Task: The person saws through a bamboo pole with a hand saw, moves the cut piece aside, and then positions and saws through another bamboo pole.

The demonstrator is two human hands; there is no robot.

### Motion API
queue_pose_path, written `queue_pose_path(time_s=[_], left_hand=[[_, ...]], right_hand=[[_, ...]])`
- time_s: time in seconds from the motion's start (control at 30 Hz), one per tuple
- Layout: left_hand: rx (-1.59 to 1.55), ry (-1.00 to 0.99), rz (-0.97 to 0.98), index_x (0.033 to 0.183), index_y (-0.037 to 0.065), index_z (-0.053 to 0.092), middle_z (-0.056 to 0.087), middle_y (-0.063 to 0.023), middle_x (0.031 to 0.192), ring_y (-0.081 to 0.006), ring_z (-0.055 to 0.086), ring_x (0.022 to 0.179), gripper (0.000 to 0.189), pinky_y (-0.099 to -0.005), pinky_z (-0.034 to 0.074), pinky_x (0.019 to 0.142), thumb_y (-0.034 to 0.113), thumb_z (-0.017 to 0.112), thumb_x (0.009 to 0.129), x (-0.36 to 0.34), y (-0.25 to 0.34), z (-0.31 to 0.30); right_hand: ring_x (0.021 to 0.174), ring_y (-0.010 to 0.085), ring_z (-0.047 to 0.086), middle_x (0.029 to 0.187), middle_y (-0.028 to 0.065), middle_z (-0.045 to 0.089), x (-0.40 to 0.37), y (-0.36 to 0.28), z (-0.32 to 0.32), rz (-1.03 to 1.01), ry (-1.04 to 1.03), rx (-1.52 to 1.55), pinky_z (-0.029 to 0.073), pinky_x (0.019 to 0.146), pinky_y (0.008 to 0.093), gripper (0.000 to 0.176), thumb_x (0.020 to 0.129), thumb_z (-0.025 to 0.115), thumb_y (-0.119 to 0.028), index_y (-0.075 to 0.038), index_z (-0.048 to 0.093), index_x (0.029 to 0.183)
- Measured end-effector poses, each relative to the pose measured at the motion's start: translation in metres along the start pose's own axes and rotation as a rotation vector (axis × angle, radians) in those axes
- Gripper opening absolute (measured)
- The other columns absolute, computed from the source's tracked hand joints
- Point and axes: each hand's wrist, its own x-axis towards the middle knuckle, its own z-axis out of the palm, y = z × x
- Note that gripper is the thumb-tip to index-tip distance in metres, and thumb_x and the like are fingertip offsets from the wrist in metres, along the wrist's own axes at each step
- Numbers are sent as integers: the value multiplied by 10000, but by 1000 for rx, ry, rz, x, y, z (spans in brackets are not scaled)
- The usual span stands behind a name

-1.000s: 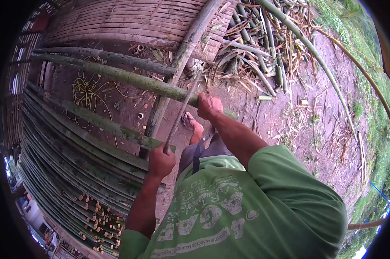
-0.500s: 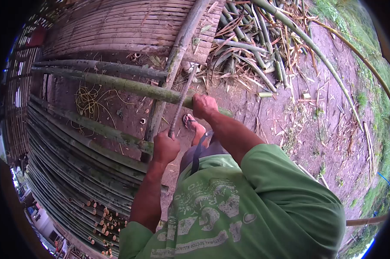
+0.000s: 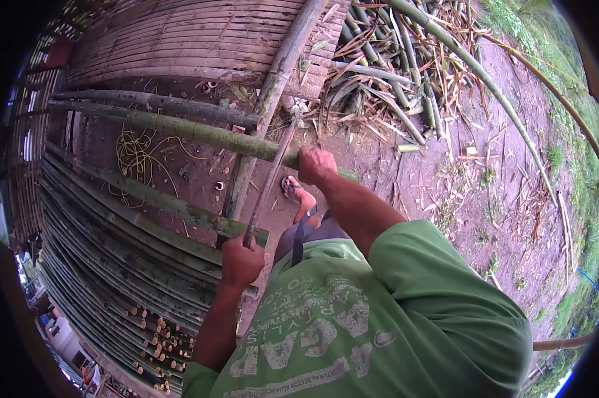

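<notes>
A green bamboo pole (image 3: 200, 134) lies across a slanted wooden post (image 3: 266, 109). My right hand (image 3: 317, 166) is closed around the pole close to its right end. In my left hand (image 3: 241, 262) I grip the near end of a long, narrow saw (image 3: 267, 189). The saw slants up and away, crossing the pole just left of my right hand. Its teeth are too small to make out. Below the pole, my foot (image 3: 297, 191) in a sandal stands on the dirt.
Long bamboo poles (image 3: 127, 245) are stacked at the left, cut ends facing me. A slatted bamboo platform (image 3: 186, 46) stands at the far side, beside a heap of bamboo offcuts (image 3: 392, 73). Yellow cord (image 3: 140, 159) lies tangled on the ground. A long leaning pole (image 3: 485, 76) spans the right.
My left hand has drawn the saw back toward the lower left, along its length. My right hand stays on the bamboo pole, which has hardly moved.
</notes>
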Motion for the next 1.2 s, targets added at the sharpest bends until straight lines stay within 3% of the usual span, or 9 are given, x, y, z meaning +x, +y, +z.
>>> queue_pose_path(time_s=[0.13,0.27,0.43,0.53,0.67,0.83,1.0,1.07,1.2], left_hand=[[38,-19,7,747,-29,555,583,-249,645,-440,610,670,110,-479,471,608,80,552,761,-32,-14,-9],[-31,127,162,768,-22,581,572,-240,624,-440,607,662,94,-486,469,599,66,548,760,101,13,55],[-8,-29,-24,765,-30,577,562,-249,624,-447,601,654,93,-471,452,576,60,558,777,-22,-5,-11],[-41,-28,-27,759,-29,571,556,-247,618,-436,594,623,92,-469,446,565,60,554,779,-28,-13,-13],[-85,120,175,745,-25,554,527,-220,577,-402,570,561,91,-463,431,542,63,542,763,101,12,54],[-4,-35,19,789,-29,587,566,-233,620,-402,616,624,106,-461,463,575,63,541,765,-22,-7,-10],[-23,39,116,788,-35,585,581,-270,677,-442,620,690,108,-476,470,600,60,552,748,52,-10,32],[-82,118,186,748,-33,555,534,-242,610,-420,569,591,111,-453,430,546,78,548,751,80,-15,58],[-50,-9,65,787,-41,575,569,-273,668,-462,606,706,110,-494,461,604,61,558,751,1,-2,0]], right_hand=[[1003,333,653,1030,194,671,-3,1,7,23,-1,25,532,839,408,300,765,619,-100,-14,601,1052],[936,360,669,976,221,674,-4,5,18,22,50,37,541,786,441,304,726,651,-94,-8,597,1012],[935,354,672,976,212,677,-7,1,9,0,-19,23,543,793,433,332,725,651,-81,-15,589,1045],[935,355,671,982,213,674,-2,2,5,31,3,34,548,783,427,337,729,656,-95,-20,586,1050],[934,353,670,985,205,673,1,10,13,31,36,5,546,773,428,327,732,652,-107,-22,591,1041],[963,331,668,1010,204,674,-6,0,10,35,-43,13,541,810,411,306,734,647,-103,-22,619,1028],[982,322,666,1023,201,675,-3,-2,18,58,-44,15,540,827,392,309,739,650,-114,-32,630,1037],[985,323,664,1025,196,675,0,0,6,52,-80,-14,539,830,388,307,742,648,-116,-38,633,1038],[983,319,667,1018,172,684,-1,-3,16,37,-23,-30,543,811,390,317,736,656,-122,-52,642,1045]])
